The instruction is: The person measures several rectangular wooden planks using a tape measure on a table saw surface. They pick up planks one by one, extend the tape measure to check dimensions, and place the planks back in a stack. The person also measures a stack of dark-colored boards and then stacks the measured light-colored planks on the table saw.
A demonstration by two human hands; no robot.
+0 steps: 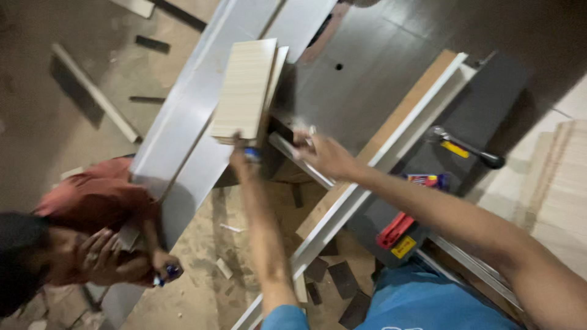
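Observation:
My left hand [241,156] grips the near end of a stack of pale wooden boards [244,85] that rests on the grey sliding table [183,122] of a table saw. My right hand [321,153] lies on the edge of the dark saw table [367,73], fingers closed around a small metal part by the guide rail [293,156]; what it holds is blurred.
A white rip fence [397,134] runs diagonally to my right, with a black-handled tool [471,150] and red switch [394,229] beyond it. A person in a red shirt [98,195] crouches at lower left. Wood offcuts [92,91] litter the floor. Pale boards [562,183] are stacked at right.

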